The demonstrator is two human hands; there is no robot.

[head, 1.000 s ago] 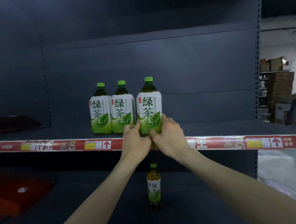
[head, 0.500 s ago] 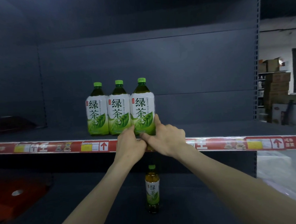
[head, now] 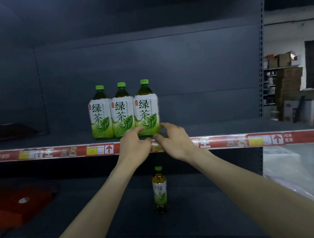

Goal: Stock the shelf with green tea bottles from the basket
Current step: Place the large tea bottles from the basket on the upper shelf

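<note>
Here, 3 bottles (head: 122,113) upright, caps (head: 121,84) up

Dim light; the dark shelf (head: 226,129) recedes into shadow, and the room past its right edge is brighter. Motion blur smears the right hand (head: 175,141); wide-angle bending bows the shelf's front edge.

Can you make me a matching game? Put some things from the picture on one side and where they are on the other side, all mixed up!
Things:
1. small bottle
2. three big bottles
3. red price strip
4. cardboard boxes

Places:
A. stacked far off on the right
B. in a row on the upper shelf
C. alone on the lower shelf
D. along the upper shelf's front edge

Pairs: 1-C, 2-B, 3-D, 4-A.
</note>
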